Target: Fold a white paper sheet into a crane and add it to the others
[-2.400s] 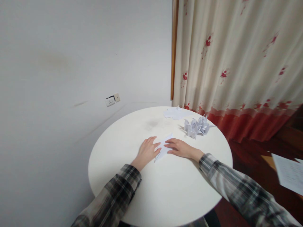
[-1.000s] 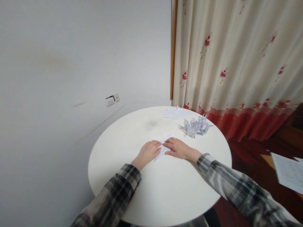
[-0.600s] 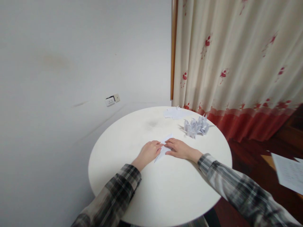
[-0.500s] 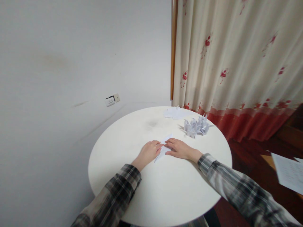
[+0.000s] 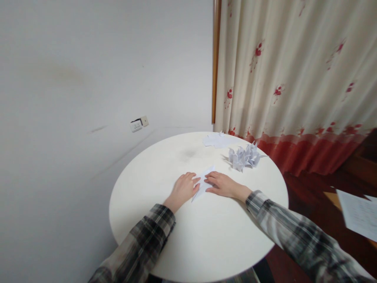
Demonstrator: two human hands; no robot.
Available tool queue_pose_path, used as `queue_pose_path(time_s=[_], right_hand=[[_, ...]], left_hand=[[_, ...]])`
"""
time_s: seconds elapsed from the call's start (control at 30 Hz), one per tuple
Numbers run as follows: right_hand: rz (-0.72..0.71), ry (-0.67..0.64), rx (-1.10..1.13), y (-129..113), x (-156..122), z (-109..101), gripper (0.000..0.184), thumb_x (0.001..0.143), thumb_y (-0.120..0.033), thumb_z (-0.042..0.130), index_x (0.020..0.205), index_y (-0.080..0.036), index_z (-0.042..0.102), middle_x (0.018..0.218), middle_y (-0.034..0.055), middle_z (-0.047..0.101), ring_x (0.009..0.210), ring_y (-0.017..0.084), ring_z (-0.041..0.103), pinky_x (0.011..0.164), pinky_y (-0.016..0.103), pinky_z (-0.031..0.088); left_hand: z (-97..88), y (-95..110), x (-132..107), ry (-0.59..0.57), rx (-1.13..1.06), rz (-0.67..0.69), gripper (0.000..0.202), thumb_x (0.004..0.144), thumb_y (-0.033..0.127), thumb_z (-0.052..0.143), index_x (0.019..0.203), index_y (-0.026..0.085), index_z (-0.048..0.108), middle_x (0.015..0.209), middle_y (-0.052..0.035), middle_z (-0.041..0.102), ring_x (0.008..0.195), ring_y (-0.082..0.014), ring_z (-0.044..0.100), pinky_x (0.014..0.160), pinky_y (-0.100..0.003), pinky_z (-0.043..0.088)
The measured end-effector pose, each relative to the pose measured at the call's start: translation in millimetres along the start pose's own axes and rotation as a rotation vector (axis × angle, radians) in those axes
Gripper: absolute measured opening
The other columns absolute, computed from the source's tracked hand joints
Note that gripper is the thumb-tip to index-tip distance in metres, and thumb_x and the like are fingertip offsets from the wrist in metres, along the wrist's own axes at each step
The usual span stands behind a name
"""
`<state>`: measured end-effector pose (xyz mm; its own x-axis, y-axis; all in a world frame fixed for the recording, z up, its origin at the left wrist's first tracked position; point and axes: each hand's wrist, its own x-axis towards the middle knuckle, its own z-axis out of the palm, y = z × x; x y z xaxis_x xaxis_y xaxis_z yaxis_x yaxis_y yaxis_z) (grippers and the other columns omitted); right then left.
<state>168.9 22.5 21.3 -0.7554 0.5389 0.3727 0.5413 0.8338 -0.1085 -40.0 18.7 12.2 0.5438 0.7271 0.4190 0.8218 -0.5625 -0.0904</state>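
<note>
A white piece of folded paper (image 5: 202, 186) lies slantwise on the round white table (image 5: 206, 239). On its left edge rest the fingertips of my left hand (image 5: 184, 188), fingers apart and stretched out. My right hand (image 5: 223, 184) touches the paper's right side, its fingers also spread. A strip of the paper shows between the two hands; parts of its edges are under my fingers. Beyond my right hand stands a cluster of folded white paper figures (image 5: 244, 157) with pointed tips, like origami cranes.
Flat white paper pieces (image 5: 216, 140) lie at the table's far edge. A wall with a socket (image 5: 136, 125) borders the left. A flowered curtain (image 5: 288, 78) hangs behind at right. Lower right, printed sheets (image 5: 357, 214) lie on a wooden surface.
My left fingers have drawn slightly left, away from my right fingers, and more of the paper shows between the hands. My right hand has hardly moved.
</note>
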Motion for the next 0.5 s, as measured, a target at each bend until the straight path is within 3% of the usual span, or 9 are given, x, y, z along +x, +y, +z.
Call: queue_pose_path(time_s=[0.33,0.5], right_hand=[[0.002,0.006,0.007,2.3,-2.1,2.7,0.04,0.084,-0.043,0.045,0.109,-0.013,0.055,0.11,0.0131,0.055,0.104,0.021,0.048,0.089,0.036,0.041],[0.006,0.015,0.04,3.1,-2.5,3.8,0.04,0.083,-0.043,0.046,0.108,-0.014,0.056,0.11,0.0137,0.055,0.105,0.021,0.048,0.089,0.036,0.04]], left_hand=[[2.2,-1.6,-1.0,-0.024,0.016,-0.049,0.03,0.082,0.033,0.046,0.103,0.016,0.059,0.108,-0.0104,0.06,0.1,-0.0237,0.052,0.084,-0.038,0.042],[4.4,-1.1,-0.7,-0.021,0.005,-0.021,0.031,0.083,0.03,0.044,0.106,0.013,0.056,0.114,-0.0113,0.057,0.106,-0.0229,0.05,0.091,-0.038,0.039]])
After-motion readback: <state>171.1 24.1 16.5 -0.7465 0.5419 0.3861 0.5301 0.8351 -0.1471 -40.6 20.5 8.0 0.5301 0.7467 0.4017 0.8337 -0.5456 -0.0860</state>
